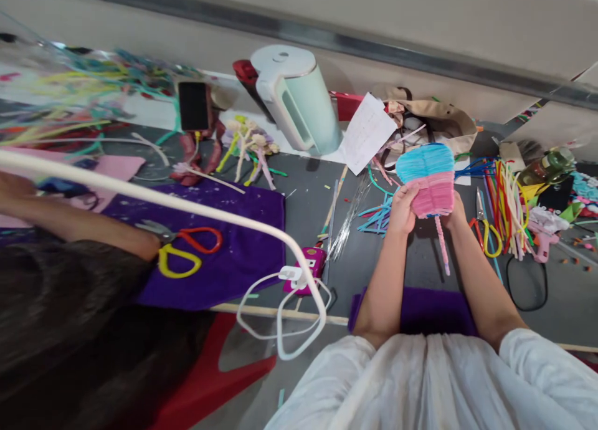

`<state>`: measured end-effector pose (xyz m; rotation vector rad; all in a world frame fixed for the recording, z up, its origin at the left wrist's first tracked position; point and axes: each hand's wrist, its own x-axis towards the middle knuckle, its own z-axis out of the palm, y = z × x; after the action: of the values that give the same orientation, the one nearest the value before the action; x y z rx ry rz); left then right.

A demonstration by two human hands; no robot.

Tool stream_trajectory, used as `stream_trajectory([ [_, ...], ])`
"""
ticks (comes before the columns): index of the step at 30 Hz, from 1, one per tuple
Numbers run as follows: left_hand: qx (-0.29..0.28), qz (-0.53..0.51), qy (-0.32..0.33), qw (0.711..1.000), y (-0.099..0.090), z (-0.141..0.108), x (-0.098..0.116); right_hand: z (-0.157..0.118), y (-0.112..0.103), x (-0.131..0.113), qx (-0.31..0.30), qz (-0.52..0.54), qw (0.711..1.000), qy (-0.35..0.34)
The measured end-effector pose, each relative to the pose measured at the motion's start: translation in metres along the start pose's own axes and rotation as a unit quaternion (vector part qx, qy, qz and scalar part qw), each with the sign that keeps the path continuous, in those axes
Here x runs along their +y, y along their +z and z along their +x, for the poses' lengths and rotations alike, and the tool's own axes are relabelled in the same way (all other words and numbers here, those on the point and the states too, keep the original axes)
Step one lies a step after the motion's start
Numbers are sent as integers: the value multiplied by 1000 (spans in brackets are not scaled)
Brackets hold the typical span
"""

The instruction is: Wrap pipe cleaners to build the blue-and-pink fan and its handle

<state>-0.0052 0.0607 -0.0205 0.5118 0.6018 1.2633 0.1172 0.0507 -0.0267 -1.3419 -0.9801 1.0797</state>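
A rounded blue and pink pipe-cleaner piece is held up above the grey table, its blue part at the top and a pink stem hanging from its lower edge. My left hand grips its lower left edge, thumb on the front. At the lower right edge, my right hand holds the same piece, its fingers partly hidden behind it. Short blue strips lie left of my left hand. Right of my right forearm are yellow-and-red-handled scissors and a bundle of coloured pipe cleaners.
Another person's forearm reaches in at the left over a purple cloth with scissors. A white cable crosses in front. A pale green kettle, a paper sheet and a pink glue gun stand or lie around.
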Motion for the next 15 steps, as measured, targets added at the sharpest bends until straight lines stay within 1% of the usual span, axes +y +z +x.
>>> stream_trajectory([
  [1, 5, 10, -4, 1000, -1, 1, -2, -6, -8, -1, 6, 22, 1000, 18],
  [3, 14, 26, -10, 1000, -1, 3, -7, -23, -24, -3, -4, 51, 997, 56],
  [5, 0, 53, -21, 998, 0, 2, -12, -41, -36, -6, -22, 39, 997, 65],
  [7, -34, 94, -33, 994, 3, -1, -17, -56, -47, -11, -12, 14, 999, 38],
  [9, -76, 130, -36, 988, 6, -3, -19, -67, -61, -17, 25, 6, 1000, 3],
  [11, -105, 153, -31, 982, 9, -4, -15, -75, -77, -23, 64, 15, 998, -11],
  [15, -44, 183, 24, 982, 7, -2, 4, -93, -114, -31, 104, 28, 994, 2],
])
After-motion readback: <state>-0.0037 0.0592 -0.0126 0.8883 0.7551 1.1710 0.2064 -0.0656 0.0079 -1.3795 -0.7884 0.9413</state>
